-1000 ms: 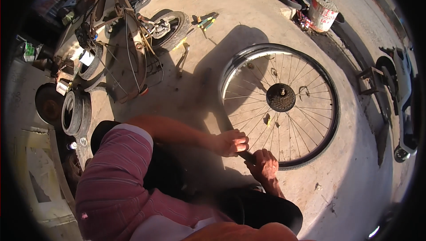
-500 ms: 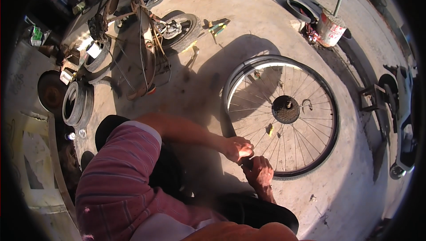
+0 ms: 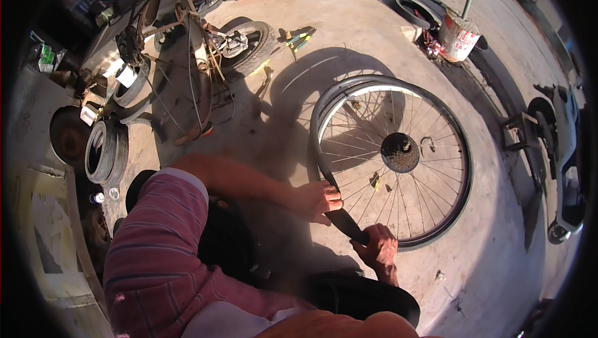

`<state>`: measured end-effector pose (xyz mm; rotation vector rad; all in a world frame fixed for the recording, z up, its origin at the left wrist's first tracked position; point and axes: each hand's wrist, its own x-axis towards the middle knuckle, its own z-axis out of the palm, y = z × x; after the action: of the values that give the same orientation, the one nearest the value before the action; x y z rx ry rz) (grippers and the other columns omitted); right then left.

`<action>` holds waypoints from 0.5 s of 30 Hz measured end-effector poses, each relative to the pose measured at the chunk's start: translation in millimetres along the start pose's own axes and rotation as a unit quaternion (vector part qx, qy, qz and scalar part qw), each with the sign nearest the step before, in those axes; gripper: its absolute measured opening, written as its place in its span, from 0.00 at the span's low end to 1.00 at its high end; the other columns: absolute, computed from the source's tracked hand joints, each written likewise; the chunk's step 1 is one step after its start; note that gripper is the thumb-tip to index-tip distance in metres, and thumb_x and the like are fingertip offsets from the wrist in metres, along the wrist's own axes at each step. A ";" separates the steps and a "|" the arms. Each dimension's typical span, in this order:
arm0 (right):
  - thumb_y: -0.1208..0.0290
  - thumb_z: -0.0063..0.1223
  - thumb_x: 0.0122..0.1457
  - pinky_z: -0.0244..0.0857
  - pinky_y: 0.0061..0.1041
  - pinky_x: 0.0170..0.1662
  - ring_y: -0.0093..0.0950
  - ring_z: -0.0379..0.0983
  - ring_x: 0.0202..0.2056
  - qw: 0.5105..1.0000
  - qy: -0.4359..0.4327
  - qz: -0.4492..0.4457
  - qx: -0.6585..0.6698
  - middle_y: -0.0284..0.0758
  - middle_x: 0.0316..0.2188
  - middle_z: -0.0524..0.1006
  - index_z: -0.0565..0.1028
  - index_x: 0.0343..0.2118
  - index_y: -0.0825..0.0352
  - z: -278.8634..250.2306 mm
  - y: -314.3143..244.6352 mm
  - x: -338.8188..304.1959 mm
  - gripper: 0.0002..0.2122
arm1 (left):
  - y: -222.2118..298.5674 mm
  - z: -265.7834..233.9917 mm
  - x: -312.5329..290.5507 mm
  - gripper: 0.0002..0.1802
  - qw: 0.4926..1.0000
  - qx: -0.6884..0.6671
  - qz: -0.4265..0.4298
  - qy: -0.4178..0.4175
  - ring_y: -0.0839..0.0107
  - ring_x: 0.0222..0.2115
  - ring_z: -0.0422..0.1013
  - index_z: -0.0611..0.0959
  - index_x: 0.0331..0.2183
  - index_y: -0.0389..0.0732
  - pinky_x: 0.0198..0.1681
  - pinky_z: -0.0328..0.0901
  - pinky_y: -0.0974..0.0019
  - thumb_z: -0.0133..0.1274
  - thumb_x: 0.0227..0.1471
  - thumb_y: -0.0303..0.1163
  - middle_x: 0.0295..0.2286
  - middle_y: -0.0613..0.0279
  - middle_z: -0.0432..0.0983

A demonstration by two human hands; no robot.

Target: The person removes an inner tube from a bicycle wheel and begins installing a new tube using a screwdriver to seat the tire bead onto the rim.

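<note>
A spoked bicycle wheel [image 3: 400, 152] lies flat on the concrete in front of me, its dark sprocket cluster facing up. Its black tyre [image 3: 344, 222] bulges outside the rim along the left and upper left. On the near left side, my left hand [image 3: 320, 201] is closed round the tyre. Farther along toward the near edge, my right hand [image 3: 379, 247] grips it too, fingers wrapped over the rubber. A bare stretch of tyre shows between the two hands. A small curved dark piece [image 3: 427, 145] lies within the spokes, right of the sprockets.
A rusty bicycle frame [image 3: 200, 57] stands at upper left near a small wheel [image 3: 249, 45]. Green-handled pliers [image 3: 299, 40] lie beyond the big wheel. Stacked tyres [image 3: 103, 154] sit at left. A post in a paint bucket [image 3: 458, 38] and a low stool [image 3: 518, 132] are at right.
My hands have moved apart along the tyre: the left up and leftward, the right slightly rightward. More of the tyre shows between them. The whole view has shifted a little.
</note>
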<state>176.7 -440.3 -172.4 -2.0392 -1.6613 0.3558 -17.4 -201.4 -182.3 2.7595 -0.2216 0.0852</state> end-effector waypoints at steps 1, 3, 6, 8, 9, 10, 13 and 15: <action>0.60 0.73 0.41 0.71 0.39 0.34 0.39 0.76 0.32 1.000 -0.001 0.004 0.008 0.34 0.27 0.78 0.80 0.27 0.60 -1.1 0.7 -0.8 0.13 | 2.7 -4.2 -1.6 0.19 0.999 -0.010 -0.008 -0.035 0.59 0.42 0.69 0.76 0.36 0.41 0.46 0.62 0.54 0.63 0.46 0.41 0.37 0.63 0.71; 0.60 0.73 0.42 0.71 0.40 0.35 0.40 0.77 0.33 1.000 -0.014 0.015 0.002 0.35 0.28 0.78 0.81 0.28 0.59 -10.7 -0.7 -0.7 0.13 | -0.6 2.9 2.9 0.20 0.999 -0.002 0.001 -0.043 0.59 0.45 0.67 0.76 0.38 0.43 0.49 0.59 0.52 0.63 0.45 0.42 0.39 0.64 0.70; 0.60 0.72 0.43 0.71 0.41 0.37 0.40 0.77 0.35 0.998 -0.044 0.034 0.015 0.36 0.29 0.78 0.81 0.28 0.60 -1.2 0.2 2.1 0.13 | -8.9 35.0 -5.4 0.20 0.998 0.040 0.007 0.041 0.59 0.45 0.67 0.77 0.38 0.46 0.49 0.59 0.52 0.64 0.45 0.44 0.38 0.65 0.70; 0.60 0.75 0.42 0.70 0.41 0.36 0.40 0.75 0.34 0.997 -0.063 0.034 0.010 0.33 0.29 0.77 0.76 0.30 0.60 6.7 7.5 0.2 0.18 | -7.5 38.5 4.5 0.18 0.998 0.055 -0.029 0.017 0.59 0.48 0.67 0.77 0.37 0.50 0.50 0.59 0.51 0.64 0.44 0.42 0.39 0.66 0.71; 0.60 0.75 0.42 0.70 0.41 0.36 0.40 0.75 0.34 0.997 -0.064 0.038 0.009 0.33 0.29 0.77 0.76 0.30 0.60 11.4 7.9 -0.1 0.18 | -8.0 39.1 9.0 0.18 0.998 0.051 -0.026 0.017 0.59 0.48 0.67 0.77 0.37 0.50 0.50 0.59 0.51 0.64 0.44 0.42 0.39 0.66 0.71; 0.59 0.75 0.42 0.70 0.41 0.36 0.40 0.75 0.35 0.998 -0.048 0.038 0.018 0.34 0.29 0.77 0.76 0.31 0.61 16.8 3.3 0.8 0.18 | -6.7 34.5 15.8 0.17 0.996 0.025 -0.065 -0.064 0.60 0.49 0.68 0.78 0.36 0.50 0.51 0.59 0.49 0.64 0.43 0.41 0.38 0.66 0.71; 0.59 0.73 0.45 0.70 0.42 0.37 0.42 0.76 0.35 0.999 -0.041 0.018 0.024 0.37 0.31 0.76 0.75 0.34 0.62 21.0 -23.9 16.4 0.19 | -10.2 40.4 29.1 0.13 0.970 -0.046 -0.125 -0.202 0.60 0.51 0.69 0.81 0.33 0.50 0.54 0.59 0.45 0.63 0.42 0.39 0.35 0.64 0.73; 0.61 0.65 0.54 0.70 0.41 0.38 0.39 0.73 0.38 0.998 -0.043 -0.010 0.043 0.35 0.33 0.76 0.80 0.39 0.52 25.0 -34.9 25.5 0.11 | -6.7 44.5 28.0 0.10 0.986 -0.051 -0.058 -0.150 0.58 0.43 0.71 0.80 0.33 0.49 0.44 0.62 0.43 0.58 0.45 0.36 0.34 0.63 0.74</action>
<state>141.0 -405.5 -173.0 -1.9687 -1.6853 0.5056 12.6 -215.5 -223.6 2.6655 -0.1378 -0.3642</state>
